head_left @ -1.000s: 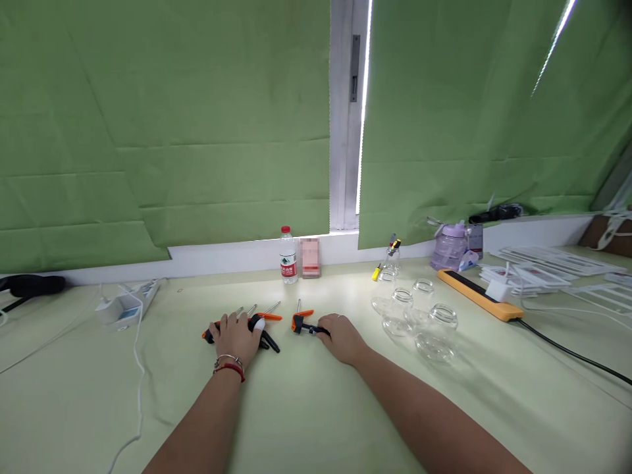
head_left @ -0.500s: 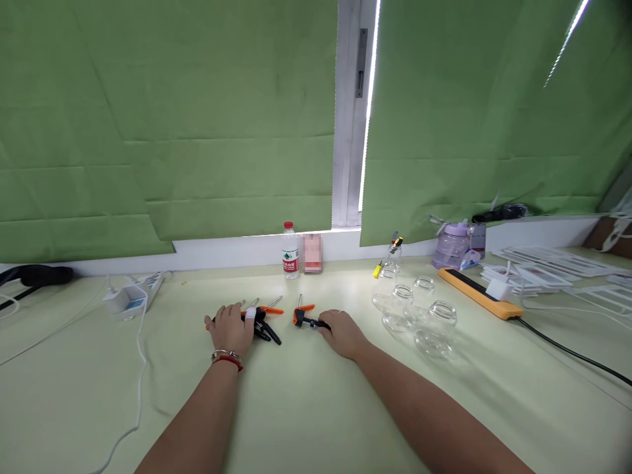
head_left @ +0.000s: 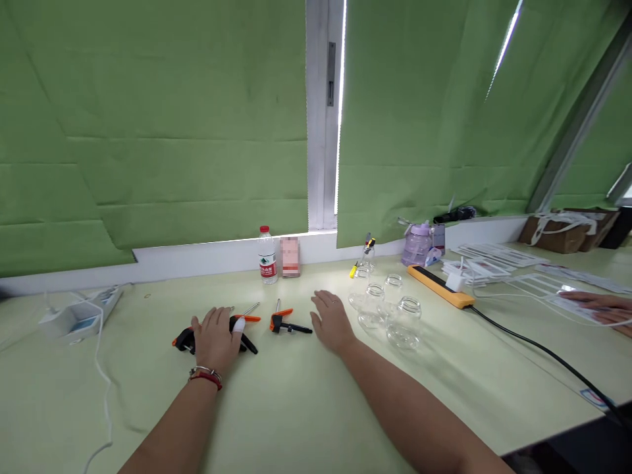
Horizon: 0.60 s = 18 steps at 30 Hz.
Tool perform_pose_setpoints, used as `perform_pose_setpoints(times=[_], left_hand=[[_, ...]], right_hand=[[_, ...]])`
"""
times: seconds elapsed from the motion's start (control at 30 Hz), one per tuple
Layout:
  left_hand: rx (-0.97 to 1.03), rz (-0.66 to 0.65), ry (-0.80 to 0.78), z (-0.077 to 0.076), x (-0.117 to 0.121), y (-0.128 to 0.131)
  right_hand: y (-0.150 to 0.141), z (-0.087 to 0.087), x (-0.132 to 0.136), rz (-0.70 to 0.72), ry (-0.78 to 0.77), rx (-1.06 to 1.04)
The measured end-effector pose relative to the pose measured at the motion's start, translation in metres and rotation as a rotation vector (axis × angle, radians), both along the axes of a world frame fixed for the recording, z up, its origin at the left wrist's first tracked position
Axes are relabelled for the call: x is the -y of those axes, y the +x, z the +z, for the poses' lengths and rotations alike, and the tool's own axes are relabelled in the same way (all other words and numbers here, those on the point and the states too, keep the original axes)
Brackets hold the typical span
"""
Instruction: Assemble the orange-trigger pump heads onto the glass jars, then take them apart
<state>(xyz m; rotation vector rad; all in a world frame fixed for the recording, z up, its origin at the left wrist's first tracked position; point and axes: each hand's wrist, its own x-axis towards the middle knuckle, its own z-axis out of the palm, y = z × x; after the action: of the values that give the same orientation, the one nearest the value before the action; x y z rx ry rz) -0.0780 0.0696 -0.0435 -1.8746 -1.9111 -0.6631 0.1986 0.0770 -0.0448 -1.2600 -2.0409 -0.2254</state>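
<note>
My left hand [head_left: 216, 339], with a white wrap on the thumb, is curled over a bunch of black-and-orange clamps [head_left: 185, 340]. Its palm and fingers hide part of them; metal rods and black handles stick out on the right. A single black-and-orange clamp [head_left: 290, 326] lies on the table between my hands, its rod pointing toward the window. Just right of its handle end, my right hand [head_left: 334, 322] hovers low or rests on the table, fingers stretched out and nothing in it. Several clear glass jars [head_left: 405, 326] stand to the right of this hand.
At the back stand a red-capped water bottle [head_left: 267, 260] and a pink box [head_left: 289, 257]. Rightward are a purple jug [head_left: 417, 245], an orange power strip [head_left: 439, 286] and white frames [head_left: 488, 253]. Another person's hand [head_left: 600, 304] is at far right. White cables [head_left: 105, 375] run left.
My right hand has let go of the single clamp's handle and opened. My left hand stays on the bunch of clamps. The view has turned right, bringing another person's hand into sight.
</note>
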Motion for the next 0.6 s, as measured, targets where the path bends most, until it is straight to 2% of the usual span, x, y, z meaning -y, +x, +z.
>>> perform_pose_setpoints(times=[0.17, 0.3, 0.43, 0.6], left_hand=[[-0.099, -0.224, 0.007, 0.001, 0.009, 0.029], [-0.108, -0.404, -0.062, -0.002, 0.015, 0.053], [-0.096, -0.476, -0.176, -0.007, 0.014, 0.06], [-0.064, -0.5, -0.237, -0.009, 0.013, 0.057]], right_hand=[[0.027, 0.019, -0.002, -0.334, 0.252, -0.054], [0.051, 0.024, -0.005, -0.567, 0.313, -0.188], [0.063, 0.019, -0.013, -0.582, 0.247, -0.305], [0.061, 0.008, -0.021, -0.46, 0.183, -0.356]])
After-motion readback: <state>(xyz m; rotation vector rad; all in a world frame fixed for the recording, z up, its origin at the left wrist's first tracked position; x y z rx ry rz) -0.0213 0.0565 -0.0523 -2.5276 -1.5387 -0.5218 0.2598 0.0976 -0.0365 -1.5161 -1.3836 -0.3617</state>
